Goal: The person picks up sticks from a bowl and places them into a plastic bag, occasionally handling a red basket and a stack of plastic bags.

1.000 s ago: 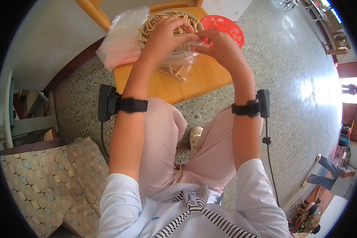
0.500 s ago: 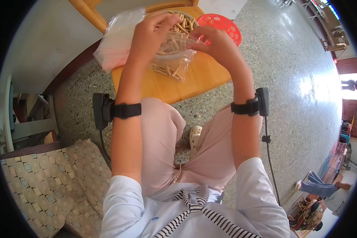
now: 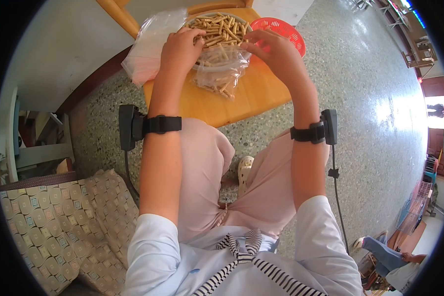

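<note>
A pale round bowl point(image 3: 248, 25) is heaped with short tan sticks point(image 3: 217, 28) on the wooden chair seat point(image 3: 251, 93). A clear plastic bag point(image 3: 219, 79), with several sticks inside, hangs over the bowl's near rim. My left hand point(image 3: 180, 49) is at the bowl's left side, fingers curled in by the sticks; what they hold, if anything, is hidden. At the right rim, my right hand point(image 3: 276, 49) has thumb and fingers drawn together on the bag's upper edge. A stack of clear bags point(image 3: 150, 49) lies left of my left hand.
A red perforated basket point(image 3: 293, 37) sits behind my right hand, at the seat's right edge. A patterned cushion point(image 3: 44, 222) lies at lower left. Cabled black devices are strapped to both my forearms. Another person point(image 3: 389, 259) is at far lower right.
My left hand has drawn back leftward from over the sticks, showing more of the bowl. My right hand stays by the bag's edge. The view has shifted slightly.
</note>
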Demonstrator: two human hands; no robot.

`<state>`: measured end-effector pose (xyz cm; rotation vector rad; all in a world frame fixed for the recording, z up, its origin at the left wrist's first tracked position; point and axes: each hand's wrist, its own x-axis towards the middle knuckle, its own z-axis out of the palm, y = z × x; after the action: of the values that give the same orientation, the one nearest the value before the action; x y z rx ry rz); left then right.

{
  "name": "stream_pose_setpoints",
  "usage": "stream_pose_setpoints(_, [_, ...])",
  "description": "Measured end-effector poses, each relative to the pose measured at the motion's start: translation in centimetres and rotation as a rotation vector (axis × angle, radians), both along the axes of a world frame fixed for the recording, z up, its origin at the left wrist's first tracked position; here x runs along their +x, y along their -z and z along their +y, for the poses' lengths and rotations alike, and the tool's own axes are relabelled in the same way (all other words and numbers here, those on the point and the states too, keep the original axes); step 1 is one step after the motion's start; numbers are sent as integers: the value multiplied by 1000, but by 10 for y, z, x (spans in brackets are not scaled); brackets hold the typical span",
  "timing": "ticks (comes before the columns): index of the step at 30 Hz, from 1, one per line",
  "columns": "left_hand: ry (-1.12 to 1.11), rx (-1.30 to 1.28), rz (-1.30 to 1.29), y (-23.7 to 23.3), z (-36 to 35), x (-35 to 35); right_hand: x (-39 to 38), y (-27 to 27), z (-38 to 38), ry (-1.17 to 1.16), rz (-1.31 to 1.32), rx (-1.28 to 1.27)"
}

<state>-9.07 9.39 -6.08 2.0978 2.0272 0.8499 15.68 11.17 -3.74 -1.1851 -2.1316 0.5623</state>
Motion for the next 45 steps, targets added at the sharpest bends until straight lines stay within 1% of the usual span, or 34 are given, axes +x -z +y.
stream_pose_setpoints(1, [-11, -10, -109, -2, 0, 1, -1, -1, -1, 11, -2, -25])
stream_pose_setpoints(5, [-40, -79, -114, -5, -2, 0, -1, 2, 1, 5, -11, 12])
stream_pose_setpoints(7, [-19, 33, -146, 2, 4, -4, -3, 2, 1, 8, -16, -3])
stream_pose_setpoints(8, [-20, 32, -146, 6, 5, -7, -4, 2, 1, 6, -15, -3])
stream_pose_setpoints(10, [-75, -63, -91, -1, 4, -3, -5, 3, 1, 9, 7, 37])
stream_pose_setpoints(11, [-75, -62, -89, -4, 3, 0, -5, 3, 2, 8, 9, 38])
stream_pose_setpoints(13, [-132, -15, -58, -12, 0, 7, -6, 2, 1, 15, -22, 14])
stream_pose_setpoints(17, [-127, 52, 39, -17, 0, 10, -5, -1, -2, 9, -21, 2])
stream_pose_setpoints(19, [-55, 235, -58, -26, -2, 15, -6, -4, -3, 9, -13, 13])
stream_pose_setpoints(20, [-52, 237, -60, -30, -2, 19, -6, -5, -4, 12, -15, 16])
stream_pose_setpoints(22, [171, 179, -506, -44, -9, 33, -9, -10, -8, -23, 72, 100])
stream_pose_setpoints(23, [172, 176, -508, -50, -13, 40, -11, -10, -8, -21, 71, 97])
stream_pose_setpoints(25, [372, -3, -683, -63, -23, 50, -14, -10, -8, -102, 176, 187])
stream_pose_setpoints(26, [371, -4, -683, -64, -24, 51, -14, -11, -8, -103, 177, 186])
stream_pose_setpoints(28, [459, 54, -579, -65, -25, 52, -13, -14, -7, -121, 127, 106])
stream_pose_setpoints(31, [488, 105, -516, -66, -27, 49, -12, -17, -6, -104, 154, 91])
stream_pose_setpoints(34, [533, 92, -485, -70, -30, 51, -12, -18, -7, -100, 218, 158])
stream_pose_setpoints(35, [533, 91, -485, -72, -31, 52, -12, -18, -7, -100, 218, 158])
stream_pose_setpoints(37, [491, 87, -502, -74, -33, 54, -11, -18, -5, -100, 181, 304])
stream_pose_setpoints(44, [456, 137, -452, -79, -37, 57, -9, -17, -4, -99, 186, 316])
stream_pose_setpoints(45, [374, 157, -457, -80, -37, 57, -10, -19, -6, -65, 217, 263])
